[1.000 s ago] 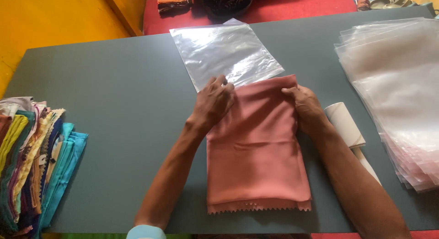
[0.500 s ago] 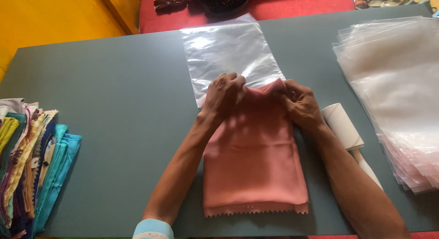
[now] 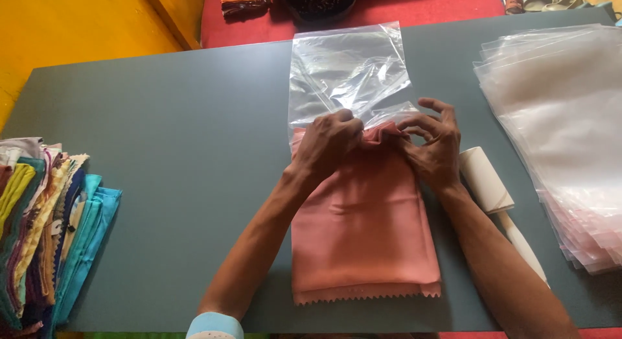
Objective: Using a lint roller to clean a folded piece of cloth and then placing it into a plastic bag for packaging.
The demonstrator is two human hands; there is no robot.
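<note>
A folded salmon-pink cloth (image 3: 363,235) with a zigzag-cut near edge lies on the grey table (image 3: 181,151). Its far edge sits at the mouth of a clear plastic bag (image 3: 346,70) that lies flat beyond it. My left hand (image 3: 330,141) grips the cloth's far edge together with the bag's opening. My right hand (image 3: 431,144) pinches the same edge on the right side, fingers partly spread, with the bag's lip lifted over the cloth.
A stack of folded cloths in several colours (image 3: 45,229) sits at the table's left edge. A pile of clear plastic bags (image 3: 564,131) covers the right side. A white lint roller (image 3: 495,196) lies beside my right forearm. Red floor lies beyond the table.
Both hands have pushed the cloth's far edge forward to the bag's mouth. The bag's lip is now lifted and crumpled over the cloth's top.
</note>
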